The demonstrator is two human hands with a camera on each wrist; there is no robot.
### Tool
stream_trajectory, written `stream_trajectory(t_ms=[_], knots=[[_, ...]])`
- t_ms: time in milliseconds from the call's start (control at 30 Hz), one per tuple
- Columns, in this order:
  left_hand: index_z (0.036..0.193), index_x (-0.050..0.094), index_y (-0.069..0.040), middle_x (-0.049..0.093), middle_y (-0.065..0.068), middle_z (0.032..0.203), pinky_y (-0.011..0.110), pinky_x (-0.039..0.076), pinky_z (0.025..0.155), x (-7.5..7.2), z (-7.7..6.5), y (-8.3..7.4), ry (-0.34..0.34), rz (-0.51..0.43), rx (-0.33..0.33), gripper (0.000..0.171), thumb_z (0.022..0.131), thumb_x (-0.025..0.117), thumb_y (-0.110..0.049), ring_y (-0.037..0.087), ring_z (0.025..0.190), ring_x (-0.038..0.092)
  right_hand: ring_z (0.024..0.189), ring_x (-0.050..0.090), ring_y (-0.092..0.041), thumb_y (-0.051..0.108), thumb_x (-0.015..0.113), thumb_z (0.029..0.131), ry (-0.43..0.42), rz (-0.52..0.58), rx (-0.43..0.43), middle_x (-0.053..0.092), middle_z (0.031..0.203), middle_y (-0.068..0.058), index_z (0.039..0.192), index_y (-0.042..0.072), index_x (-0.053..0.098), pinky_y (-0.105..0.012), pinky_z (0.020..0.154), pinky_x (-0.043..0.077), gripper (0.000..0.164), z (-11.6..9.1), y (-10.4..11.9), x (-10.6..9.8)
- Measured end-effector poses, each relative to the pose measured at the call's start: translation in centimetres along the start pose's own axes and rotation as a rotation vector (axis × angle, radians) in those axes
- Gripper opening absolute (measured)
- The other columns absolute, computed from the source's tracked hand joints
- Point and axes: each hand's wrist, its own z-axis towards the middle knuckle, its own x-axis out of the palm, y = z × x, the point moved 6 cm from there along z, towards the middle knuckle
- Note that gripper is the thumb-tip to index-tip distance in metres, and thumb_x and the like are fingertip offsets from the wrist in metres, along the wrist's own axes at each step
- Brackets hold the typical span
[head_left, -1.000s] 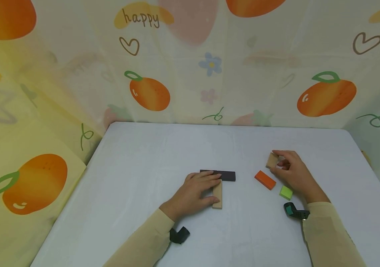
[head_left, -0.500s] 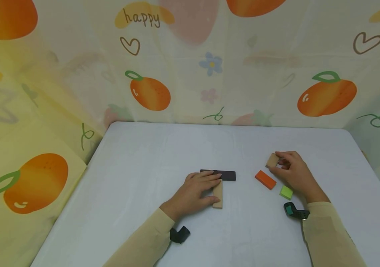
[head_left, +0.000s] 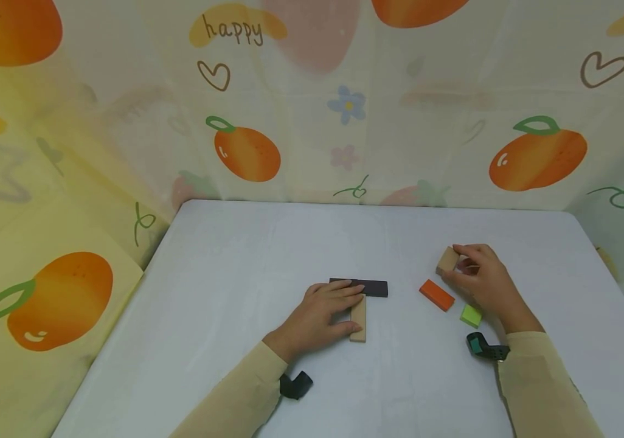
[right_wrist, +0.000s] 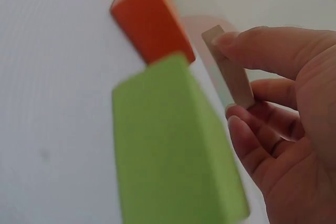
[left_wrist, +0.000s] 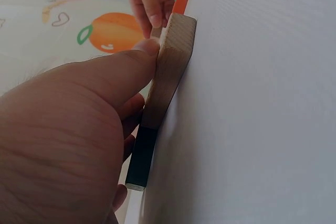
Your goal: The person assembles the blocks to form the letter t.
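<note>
In the head view my left hand (head_left: 327, 316) lies over a black block (head_left: 373, 288) and a plain wooden block (head_left: 358, 322), which meet in a T shape. Its fingers stretch across the black one, while the thumb touches the long side of the wooden one, as the left wrist view also shows. Over to the right, my right hand (head_left: 484, 283) pinches a smaller wooden block (head_left: 447, 261) between thumb and fingers. Just below that hand lie an orange block (head_left: 436, 295) and a light green block (head_left: 471, 316), close together but apart.
A white table (head_left: 246, 249) carries all the blocks. Behind it and along the left side hangs a cloth (head_left: 427, 146) printed with oranges, hearts and flowers. Dark camera mounts (head_left: 297, 385) sit at both wrists, close above the tabletop.
The right hand has moved very slightly up and the small wooden block tilts a little with it. The left hand and the other blocks stay where they were.
</note>
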Motion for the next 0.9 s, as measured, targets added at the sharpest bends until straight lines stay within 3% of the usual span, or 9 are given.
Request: stream_trajectory(t_ms=[167,567,900], knots=[[0.157,0.059,-0.01,0.05,-0.006,0.164,0.054,0.028,0.123,0.1,0.0,0.1,0.007,-0.001,-0.007,0.065,0.103,0.079,-0.04,0.013,0.158,0.033,0.117,0.062,-0.041,0.016,0.082,0.101,-0.01,0.03,-0.024,0.05,0.139,-0.024,0.154,-0.007,0.055,-0.005,0.088,0.039,0.064,0.1,0.8,0.0],[0.157,0.059,-0.01,0.05,-0.006,0.164,0.052,0.027,0.123,0.0,0.0,0.0,0.007,0.002,-0.004,0.065,0.103,0.079,-0.04,0.012,0.158,0.032,0.118,0.06,-0.037,0.022,0.081,0.103,0.009,0.055,-0.064,0.052,0.139,-0.02,0.153,-0.005,0.058,-0.01,0.091,0.042,0.062,0.4,3.3,1.0],[0.157,0.06,-0.01,0.051,-0.006,0.164,0.053,0.029,0.123,0.1,0.1,0.1,-0.001,0.002,0.002,0.065,0.103,0.08,-0.039,0.014,0.157,0.034,0.115,0.059,-0.034,0.009,0.081,0.101,0.019,0.073,-0.151,0.055,0.134,-0.019,0.148,-0.007,0.061,-0.01,0.092,0.044,0.054,0.7,5.4,2.5]])
